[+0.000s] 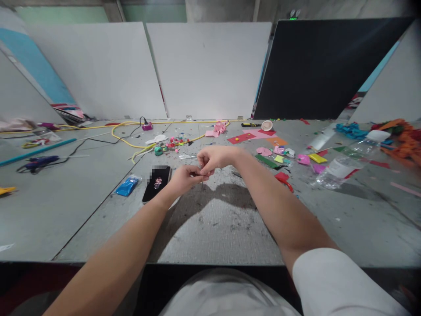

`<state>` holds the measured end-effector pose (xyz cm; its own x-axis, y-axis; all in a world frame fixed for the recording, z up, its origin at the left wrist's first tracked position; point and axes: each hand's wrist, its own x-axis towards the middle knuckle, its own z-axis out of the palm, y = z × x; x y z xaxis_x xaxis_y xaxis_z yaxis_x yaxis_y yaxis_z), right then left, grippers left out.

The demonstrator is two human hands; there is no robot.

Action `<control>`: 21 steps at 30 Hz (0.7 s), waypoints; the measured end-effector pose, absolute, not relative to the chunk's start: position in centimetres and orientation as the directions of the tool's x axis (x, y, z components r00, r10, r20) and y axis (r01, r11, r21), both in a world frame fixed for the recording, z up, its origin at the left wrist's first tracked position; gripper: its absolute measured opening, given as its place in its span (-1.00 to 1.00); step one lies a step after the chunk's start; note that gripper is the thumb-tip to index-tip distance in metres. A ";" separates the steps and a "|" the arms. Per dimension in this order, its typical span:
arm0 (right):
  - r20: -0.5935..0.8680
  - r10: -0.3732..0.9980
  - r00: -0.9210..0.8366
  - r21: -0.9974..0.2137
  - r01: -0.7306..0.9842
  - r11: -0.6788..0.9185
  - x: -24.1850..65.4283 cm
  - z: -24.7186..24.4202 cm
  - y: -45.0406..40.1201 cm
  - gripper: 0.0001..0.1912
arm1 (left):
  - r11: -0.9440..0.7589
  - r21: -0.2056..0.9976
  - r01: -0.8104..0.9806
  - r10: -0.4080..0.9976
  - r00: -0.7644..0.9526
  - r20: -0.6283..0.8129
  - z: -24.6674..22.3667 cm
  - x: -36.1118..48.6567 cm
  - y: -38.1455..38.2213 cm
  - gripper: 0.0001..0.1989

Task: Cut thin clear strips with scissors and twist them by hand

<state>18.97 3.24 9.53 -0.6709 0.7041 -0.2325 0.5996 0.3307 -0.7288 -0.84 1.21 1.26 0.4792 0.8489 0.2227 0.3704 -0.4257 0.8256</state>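
Note:
My left hand (187,179) and my right hand (217,159) meet above the grey table (217,237), fingertips pinched together. Whatever lies between the fingers is tiny and mostly hidden; I cannot make out its kind. Just left of my left hand lies a phone (156,186) with a dark lit screen. A blue packet (127,186) rests further left. Behind my hands are several thin clear or silvery strands (187,156). Red-handled scissors (285,181) lie partly hidden beyond my right forearm.
A clear plastic bottle (342,169) stands tilted in view at the right. Colored paper (241,138) and clay packets (316,158) spread behind it. A hot glue gun (41,162) and a yellow cable (123,139) lie at the left. Upright panels (210,70) border the back.

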 end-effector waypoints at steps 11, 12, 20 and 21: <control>-0.156 0.703 -0.694 -0.728 0.562 0.393 19.4 9.6 3.3 -0.89 | -0.394 0.840 0.373 0.861 0.470 0.196 1.4 -0.7 0.9 -0.78; -0.162 0.711 -0.685 -0.722 0.573 0.388 19.4 9.6 3.4 -0.88 | -0.395 0.841 0.369 0.861 0.469 0.198 1.3 -0.7 0.9 -0.78; -0.161 0.721 -0.674 -0.672 0.610 0.421 19.4 9.4 3.7 -0.88 | -0.404 0.840 0.362 0.856 0.473 0.209 1.3 -0.6 1.0 -0.78; -0.161 0.721 -0.674 -0.666 0.613 0.424 19.4 9.4 3.6 -0.88 | -0.407 0.835 0.370 0.857 0.472 0.209 1.3 -0.6 1.0 -0.78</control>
<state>19.37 3.60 9.38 -0.6738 0.7211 -0.1610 0.6134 0.4244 -0.6661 -0.59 1.01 1.29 0.4717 0.8567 0.2088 0.3695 -0.4071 0.8353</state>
